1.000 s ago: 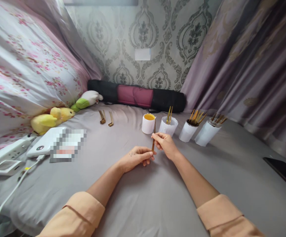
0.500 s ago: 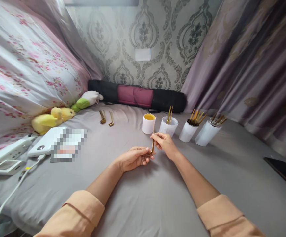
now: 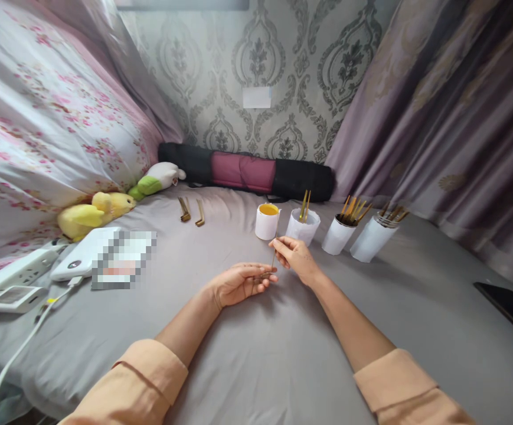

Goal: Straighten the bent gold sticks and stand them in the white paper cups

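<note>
Both hands meet over the grey bedsheet (image 3: 256,354) on one thin gold L-shaped metal tool (image 3: 274,255). My right hand (image 3: 296,257) pinches its upright shaft. My left hand (image 3: 238,283) lies palm up and curls its fingers round the tool's lower bent end. Just behind the hands stands a row of white paper-wrapped cups: a yellow-lined cup (image 3: 267,221), a cup (image 3: 302,226) with two gold tools, and two more cups (image 3: 338,233) (image 3: 371,236) holding several gold tools. Two loose gold tools (image 3: 190,211) lie on the sheet at the back left.
A black and pink roll bag (image 3: 245,170) lies along the wall. Plush toys (image 3: 92,213) sit by a floral pillow (image 3: 39,124) on the left. A white power bank (image 3: 81,262), a power strip (image 3: 10,277) and cable are at left. A dark phone (image 3: 508,310) lies at the right edge.
My left hand has turned from palm down to palm up and closed round the tool's bent end. The tool's shaft has twisted slightly in my right hand's pinch.
</note>
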Demonstrator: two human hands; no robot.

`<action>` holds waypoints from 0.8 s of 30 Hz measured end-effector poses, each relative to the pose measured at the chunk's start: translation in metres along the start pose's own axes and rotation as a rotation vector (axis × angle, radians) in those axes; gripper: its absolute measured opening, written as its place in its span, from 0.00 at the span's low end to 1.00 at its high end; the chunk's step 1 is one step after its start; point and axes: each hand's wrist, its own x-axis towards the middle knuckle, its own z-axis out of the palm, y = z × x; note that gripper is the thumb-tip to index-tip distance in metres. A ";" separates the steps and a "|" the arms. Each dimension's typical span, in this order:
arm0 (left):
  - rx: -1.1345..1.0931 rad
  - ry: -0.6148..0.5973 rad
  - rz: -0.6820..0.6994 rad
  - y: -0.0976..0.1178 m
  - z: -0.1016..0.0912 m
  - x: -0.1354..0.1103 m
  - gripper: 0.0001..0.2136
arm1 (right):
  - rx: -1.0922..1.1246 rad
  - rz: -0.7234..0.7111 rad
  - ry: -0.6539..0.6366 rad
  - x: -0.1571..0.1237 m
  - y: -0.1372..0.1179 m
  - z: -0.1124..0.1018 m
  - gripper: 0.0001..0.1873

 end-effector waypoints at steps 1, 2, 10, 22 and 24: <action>-0.007 -0.003 0.003 0.000 0.000 0.000 0.12 | -0.004 -0.005 0.000 0.000 0.000 0.000 0.16; -0.015 -0.006 0.005 0.000 -0.001 0.000 0.12 | -0.008 -0.010 0.001 0.000 0.000 0.000 0.16; -0.061 -0.046 0.008 0.001 -0.005 0.002 0.15 | -0.021 -0.029 0.011 0.001 0.003 -0.001 0.16; -0.095 0.016 0.055 0.000 -0.002 0.001 0.18 | -0.036 -0.036 0.022 0.001 0.002 -0.001 0.16; -0.093 0.038 0.066 -0.001 -0.001 0.001 0.19 | -0.041 -0.041 0.027 0.001 0.002 -0.001 0.16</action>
